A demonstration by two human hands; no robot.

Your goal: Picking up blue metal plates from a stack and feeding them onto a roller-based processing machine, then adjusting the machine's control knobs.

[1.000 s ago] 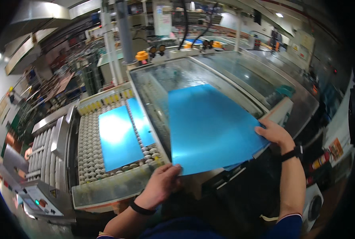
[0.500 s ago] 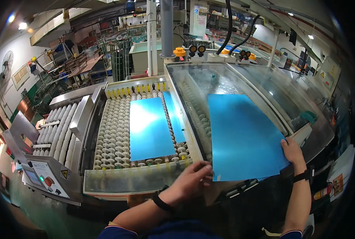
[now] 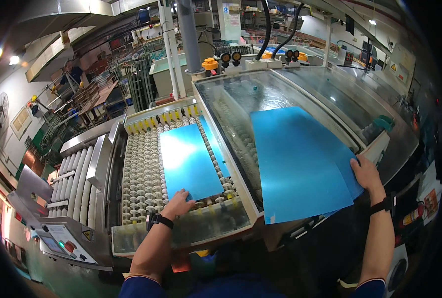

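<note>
Your left hand [image 3: 180, 202] is resting its fingers at the near edge of a blue sheet [image 3: 191, 161]; whether they are pinching it, you cannot tell from this view. Your right hand [image 3: 367, 174] is gripping the right edge of the fanned blue sheets [image 3: 300, 164], which are lying across the clear cover [image 3: 221, 111] and overhanging its front. The single sheet is lying on the wheel conveyor [image 3: 142, 174], with a narrow blue strip [image 3: 212, 144] showing beside it. Farther left, white rollers [image 3: 74, 181] are standing above a control panel [image 3: 62, 243].
</note>
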